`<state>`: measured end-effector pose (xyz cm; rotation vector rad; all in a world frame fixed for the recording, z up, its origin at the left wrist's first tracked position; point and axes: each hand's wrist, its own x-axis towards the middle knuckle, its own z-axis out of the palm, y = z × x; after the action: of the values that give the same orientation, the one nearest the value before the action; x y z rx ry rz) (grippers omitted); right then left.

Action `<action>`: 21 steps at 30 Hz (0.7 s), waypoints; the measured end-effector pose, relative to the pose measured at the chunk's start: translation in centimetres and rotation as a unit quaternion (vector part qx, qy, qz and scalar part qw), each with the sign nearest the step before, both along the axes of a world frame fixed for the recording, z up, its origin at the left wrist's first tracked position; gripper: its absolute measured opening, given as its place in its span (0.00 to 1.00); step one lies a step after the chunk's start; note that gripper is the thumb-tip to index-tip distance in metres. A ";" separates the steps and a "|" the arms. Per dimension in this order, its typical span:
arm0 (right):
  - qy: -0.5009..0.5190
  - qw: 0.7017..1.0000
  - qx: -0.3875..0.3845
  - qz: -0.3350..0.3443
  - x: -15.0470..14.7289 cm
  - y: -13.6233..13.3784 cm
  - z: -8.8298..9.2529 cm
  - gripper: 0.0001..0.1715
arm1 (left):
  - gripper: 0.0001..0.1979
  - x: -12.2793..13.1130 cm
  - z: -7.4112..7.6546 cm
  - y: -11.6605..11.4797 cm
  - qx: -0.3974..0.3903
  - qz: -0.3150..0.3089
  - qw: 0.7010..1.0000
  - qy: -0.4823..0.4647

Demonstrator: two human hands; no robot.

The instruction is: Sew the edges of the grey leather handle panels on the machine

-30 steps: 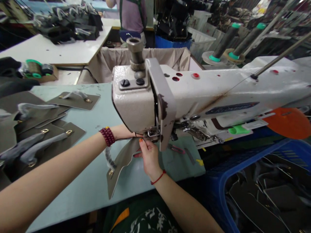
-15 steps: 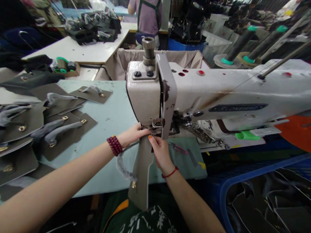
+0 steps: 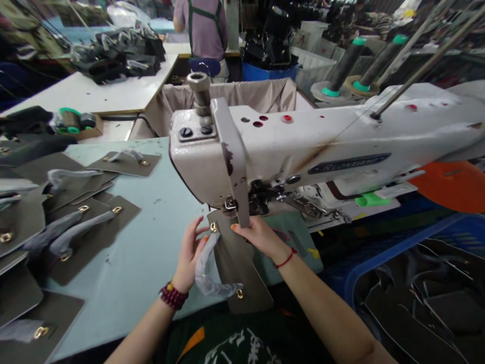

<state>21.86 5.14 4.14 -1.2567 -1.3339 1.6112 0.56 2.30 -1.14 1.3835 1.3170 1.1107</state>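
Note:
A grey-brown bag panel (image 3: pixel 237 263) lies under the head of the white sewing machine (image 3: pixel 204 162), its near end hanging over the table edge. A plastic-wrapped handle (image 3: pixel 206 273) with gold-coloured fittings is attached to it and loops out to the left. My right hand (image 3: pixel 263 236) grips the panel's right edge close to the needle area, thumb on top and the other fingers out of sight. Beside the handle, on the left, my left hand (image 3: pixel 191 250) is raised with its fingers apart and holds nothing.
Several similar panels with wrapped handles (image 3: pixel 91 227) are piled on the pale green tabletop (image 3: pixel 151 242) at left. A blue crate (image 3: pixel 348 275) of dark panels stands at lower right. Thread cones (image 3: pixel 344 65) rise behind the machine. A person (image 3: pixel 204 30) faces away at the back.
My left hand has come off the panel by the needle and drawn back, its fingers spreading. The panel now lies flatter, with the handle side turned up. My right hand stays on its edge.

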 end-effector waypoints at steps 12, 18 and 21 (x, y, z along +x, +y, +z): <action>0.039 0.991 -0.078 -0.106 -1.2 -8.0 -0.1 0.20 | 0.22 5.5 3.1 -1.5 -0.171 -0.026 0.984 -0.034; -0.001 0.995 -0.028 -0.099 -1.0 -7.7 0.3 0.20 | 0.21 5.4 3.6 -1.2 -0.175 -0.010 0.983 -0.054; -0.011 0.995 -0.018 -0.098 -1.2 -6.8 0.2 0.20 | 0.20 5.3 4.2 -0.4 -0.170 -0.009 0.984 -0.047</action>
<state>20.65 -1.67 4.30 -1.3846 -1.1601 1.4944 5.91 1.94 3.01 1.0773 1.3492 0.8786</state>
